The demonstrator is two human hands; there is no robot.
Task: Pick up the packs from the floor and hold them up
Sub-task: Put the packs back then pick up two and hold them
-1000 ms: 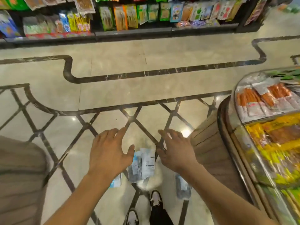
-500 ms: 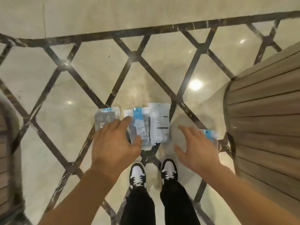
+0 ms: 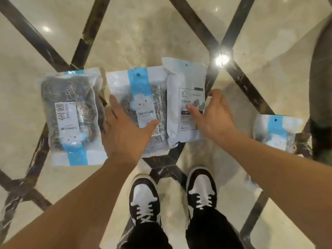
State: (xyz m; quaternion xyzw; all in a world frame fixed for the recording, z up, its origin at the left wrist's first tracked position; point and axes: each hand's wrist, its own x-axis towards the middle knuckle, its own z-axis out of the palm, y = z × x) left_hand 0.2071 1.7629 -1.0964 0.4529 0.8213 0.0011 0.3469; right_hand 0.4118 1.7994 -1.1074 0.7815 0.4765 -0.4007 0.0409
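Several clear packs with blue stripes lie flat on the marble floor. The left pack [image 3: 71, 115] lies apart from the middle pack [image 3: 140, 97]. A white pack [image 3: 185, 90], back side up, overlaps the middle pack's right edge. Another pack [image 3: 277, 133] lies far right. My left hand [image 3: 124, 130] spreads open over the middle pack's lower left part, thumb on its label. My right hand [image 3: 213, 115] hovers open over the white pack's lower right, fingers loosely bent, gripping nothing.
My two black and white shoes [image 3: 143, 198] stand just below the packs. The beige floor [image 3: 143, 33] carries dark diagonal inlay bands. A dark curved base [image 3: 321, 87] of a display stand rises at the right edge.
The view has dropped much closer to the floor. Both hands have moved down and forward onto the middle and white packs.
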